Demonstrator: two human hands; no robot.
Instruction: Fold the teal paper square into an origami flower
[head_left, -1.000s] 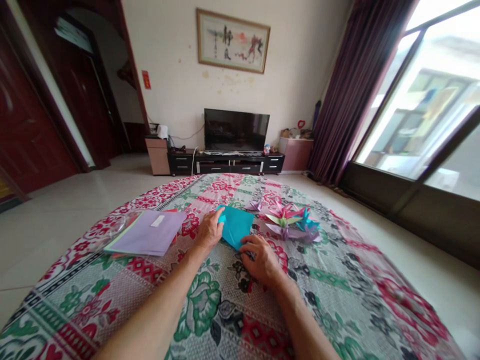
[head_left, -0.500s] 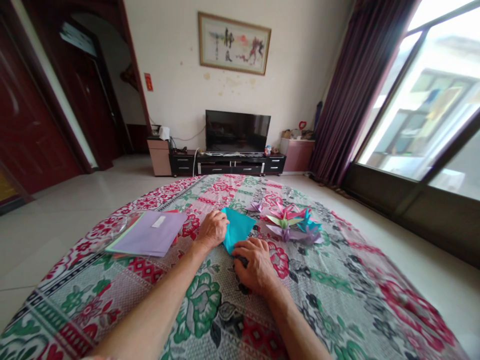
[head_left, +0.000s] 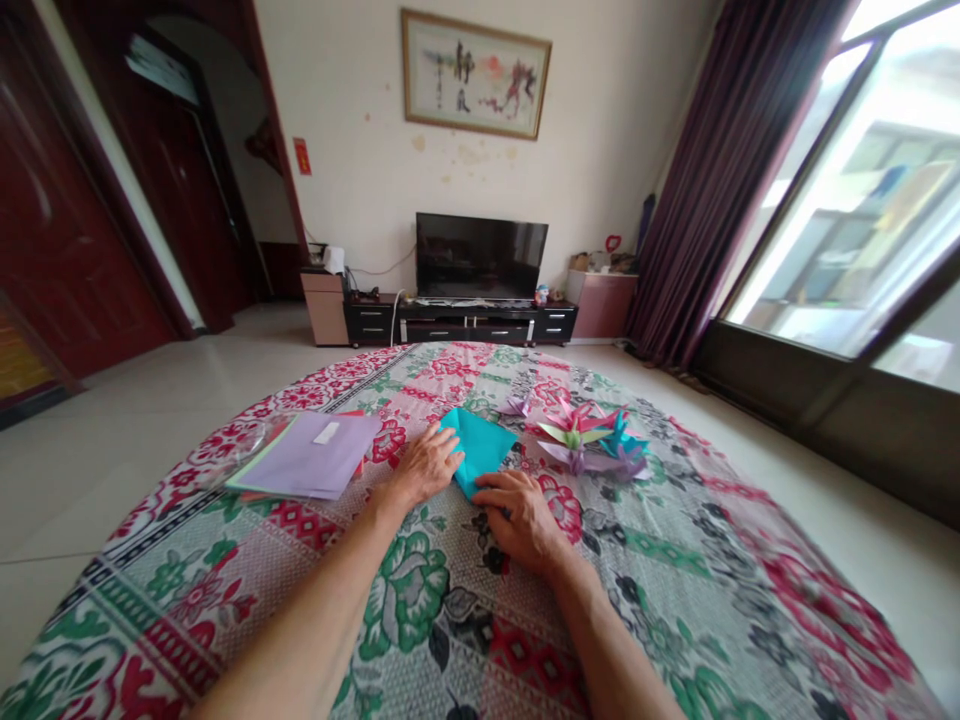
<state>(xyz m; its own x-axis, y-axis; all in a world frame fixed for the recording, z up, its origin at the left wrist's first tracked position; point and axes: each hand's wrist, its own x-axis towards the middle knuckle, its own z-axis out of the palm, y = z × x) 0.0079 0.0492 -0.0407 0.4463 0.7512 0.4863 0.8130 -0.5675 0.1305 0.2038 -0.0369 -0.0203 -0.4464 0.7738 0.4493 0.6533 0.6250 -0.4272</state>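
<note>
A folded sheet of bright blue origami paper [head_left: 481, 447] lies on the patterned tablecloth in front of me, one corner pointing away and another to the right. My left hand [head_left: 429, 463] rests over its left edge, fingers stretched out and slightly apart. At the near corner, my right hand [head_left: 517, 515] has its fingers bent and closed on the paper, the thumb tucked low; the exact grip is partly hidden. Several folded paper cranes [head_left: 577, 440] in pink, green, purple and blue sit to the right. A small purple folded piece [head_left: 519, 404] lies just beyond the blue paper.
A stack of coloured paper sheets [head_left: 304, 460], purple on top with a white label, lies left of my hands. The floral tablecloth [head_left: 409, 590] covers a round table. Past its far edge stand a low TV cabinet [head_left: 435, 328] and a television [head_left: 480, 258].
My left fingers have straightened and spread over the blue paper's left edge, where they were curled before. My right hand stays at the near corner. The camera view has shifted slightly.
</note>
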